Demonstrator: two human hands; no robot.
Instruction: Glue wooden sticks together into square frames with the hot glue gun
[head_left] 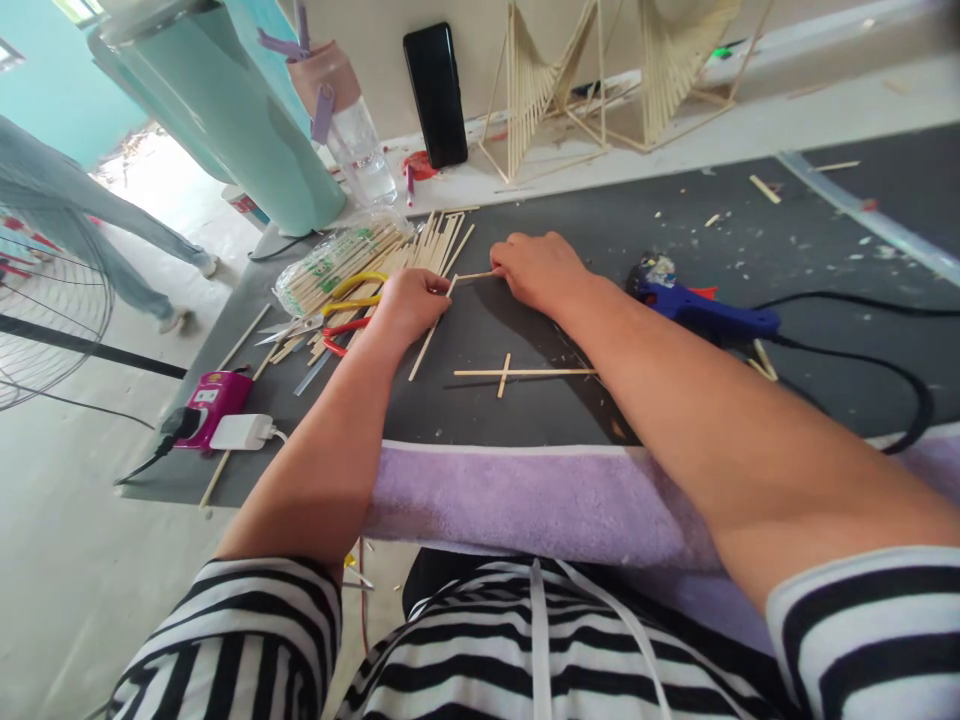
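Note:
My left hand (418, 303) is closed on a long thin wooden stick (426, 350) that slants toward me over the dark tabletop. In my right hand (534, 265), the fingertips pinch a short wooden stick (474, 276), whose left end meets the upper part of the long one. Whether the two are joined there I cannot tell. Nearer to me lies a pair of crossed sticks (504, 373), a short one over a longer one. Left of my left hand are scissors with yellow handles (355, 290), red handles (345, 333) and a loose pile of sticks (442, 240).
A blue hot glue gun (709, 308) with its cord lies right of my right arm. Stick frames (551, 85), a phone (437, 95), a bottle (360, 150) and a green container (247, 110) stand behind. A pink power strip (214, 405) sits at the left edge. A person's legs (112, 220) show beyond.

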